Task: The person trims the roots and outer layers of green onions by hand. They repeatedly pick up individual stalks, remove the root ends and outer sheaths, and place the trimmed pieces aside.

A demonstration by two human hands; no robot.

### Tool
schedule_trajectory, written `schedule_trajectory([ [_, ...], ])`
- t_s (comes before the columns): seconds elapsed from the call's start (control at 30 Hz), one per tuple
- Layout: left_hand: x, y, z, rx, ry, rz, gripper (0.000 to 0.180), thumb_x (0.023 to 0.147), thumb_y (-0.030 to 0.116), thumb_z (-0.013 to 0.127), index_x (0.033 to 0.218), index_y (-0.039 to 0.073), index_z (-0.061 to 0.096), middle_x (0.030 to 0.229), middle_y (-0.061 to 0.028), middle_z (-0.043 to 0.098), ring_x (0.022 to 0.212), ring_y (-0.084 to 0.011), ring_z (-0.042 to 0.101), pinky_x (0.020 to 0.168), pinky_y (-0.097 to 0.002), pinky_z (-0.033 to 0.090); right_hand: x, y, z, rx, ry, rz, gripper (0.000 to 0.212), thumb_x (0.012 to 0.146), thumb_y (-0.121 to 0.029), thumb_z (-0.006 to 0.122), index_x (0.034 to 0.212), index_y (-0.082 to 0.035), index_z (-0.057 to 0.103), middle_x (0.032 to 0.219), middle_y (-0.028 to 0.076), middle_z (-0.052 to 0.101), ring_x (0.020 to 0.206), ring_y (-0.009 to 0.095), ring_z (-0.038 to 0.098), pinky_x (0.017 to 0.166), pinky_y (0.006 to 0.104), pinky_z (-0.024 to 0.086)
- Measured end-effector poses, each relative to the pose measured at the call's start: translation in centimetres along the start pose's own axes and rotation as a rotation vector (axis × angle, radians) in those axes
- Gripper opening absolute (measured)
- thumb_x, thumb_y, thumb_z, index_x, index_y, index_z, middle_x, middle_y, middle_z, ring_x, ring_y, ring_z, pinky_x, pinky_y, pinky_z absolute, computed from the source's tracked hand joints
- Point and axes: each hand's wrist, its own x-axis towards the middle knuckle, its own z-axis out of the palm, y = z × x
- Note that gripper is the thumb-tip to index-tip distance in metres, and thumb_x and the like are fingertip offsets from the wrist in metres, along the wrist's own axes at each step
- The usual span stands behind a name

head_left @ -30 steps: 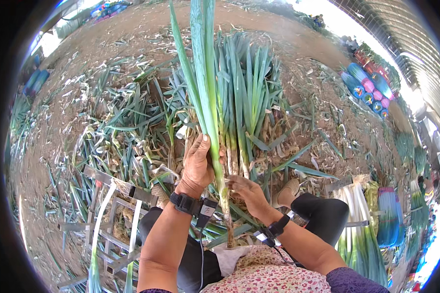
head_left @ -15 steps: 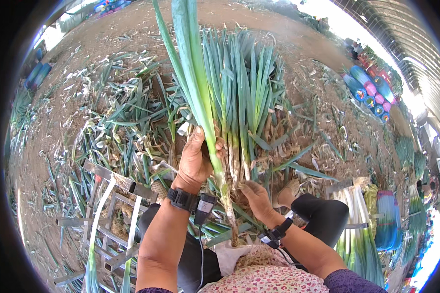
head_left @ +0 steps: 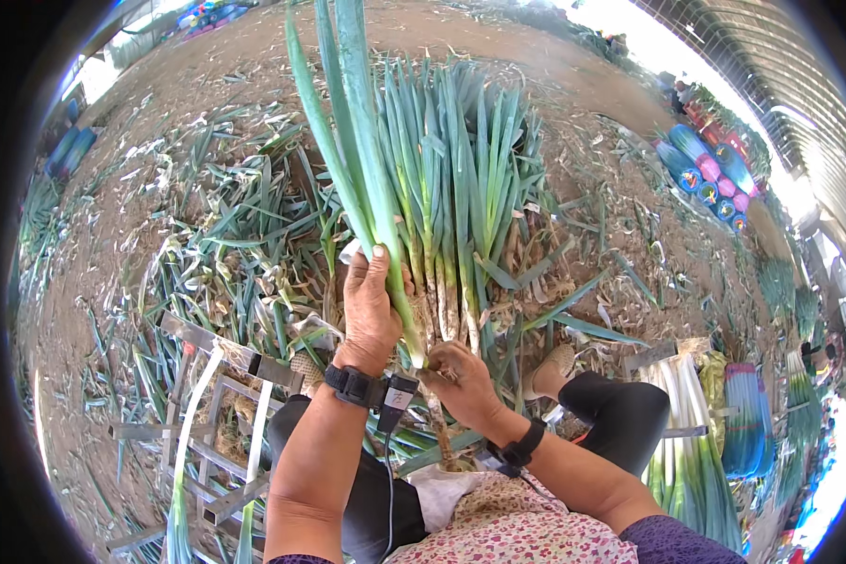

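Observation:
My left hand point(head_left: 368, 315) is wrapped round the stem of a long green onion point(head_left: 367, 188), its leaves rising up and away from me. At the lower stem my right hand point(head_left: 468, 387) has curled fingers pressed against the stalk's outer skin. Below that hand the dirty root end hangs down toward my lap. Just beyond both hands lies a row of unpeeled green onions point(head_left: 470, 179), roots toward me.
A metal rack point(head_left: 183, 329) with two peeled white stalks stands at left. Peeled green onions point(head_left: 672, 395) rest on another support at right, beside a blue-wrapped bundle point(head_left: 744, 423). Leaf scraps point(head_left: 244, 216) cover the ground. Wrapped bundles point(head_left: 710, 179) lie far right.
My right hand has moved up and left onto the held stalk. The green onion has shifted slightly left, and clean pale stem now shows just above the right fingers.

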Motion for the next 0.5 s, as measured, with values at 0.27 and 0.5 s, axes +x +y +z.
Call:
schedule_trajectory([
  [0.27, -1.0, -0.1, 0.6, 0.017, -0.117, -0.226, 0.039, 0.095, 0.027, 0.054, 0.129, 0.010, 0.043, 0.074, -0.0027, 0.055, 0.048, -0.0098, 0.047, 0.042, -0.0249, 0.044, 0.1, 0.4, -1.8, 0.964, 0.097, 0.459, 0.006, 0.093, -0.012, 0.052, 0.097, -0.007, 0.053, 0.088, 0.005, 0.059, 0.079, 0.013, 0.057, 0.067, 0.0256, 0.046],
  [0.5, 2.1, 3.5, -1.3, 0.213, 0.146, 0.040, 0.033, 0.093, 0.029, 0.060, 0.116, 0.008, 0.051, 0.066, 0.0022, 0.051, 0.041, -0.0056, 0.040, 0.035, -0.0217, 0.034, -9.7, 5.2, -7.6, -0.776, -0.866, 0.473, 0.039, 0.087, -0.039, 0.056, 0.100, -0.001, 0.057, 0.090, 0.026, 0.063, 0.086, 0.042, 0.061, 0.073, 0.0476, 0.048],
])
